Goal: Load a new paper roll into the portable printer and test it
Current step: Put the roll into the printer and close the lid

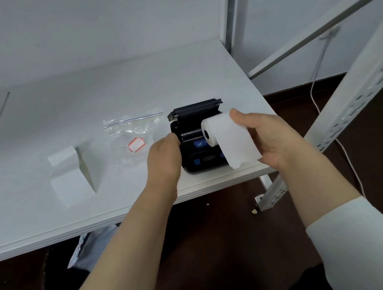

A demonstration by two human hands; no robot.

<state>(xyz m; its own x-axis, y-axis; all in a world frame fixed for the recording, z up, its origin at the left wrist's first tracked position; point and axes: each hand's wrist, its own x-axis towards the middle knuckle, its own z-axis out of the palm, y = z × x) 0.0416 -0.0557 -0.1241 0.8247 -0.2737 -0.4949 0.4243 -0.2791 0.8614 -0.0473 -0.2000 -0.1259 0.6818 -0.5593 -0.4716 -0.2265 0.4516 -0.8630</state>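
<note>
A black portable printer (193, 142) with blue buttons sits near the front right edge of the white table (79, 107). Its lid (194, 110) stands open at the back. My right hand (269, 137) holds a white paper roll (226, 136) just above the printer's right side, with a loose strip of paper hanging down toward me. My left hand (164, 160) rests against the printer's left side, gripping it. The paper bay is partly hidden by the roll.
A clear zip bag (134, 136) with a red-bordered label lies left of the printer. An opened white box (72, 175) lies further left. A white metal shelf frame (354, 104) and a white cable (334, 134) stand to the right, beyond the table edge.
</note>
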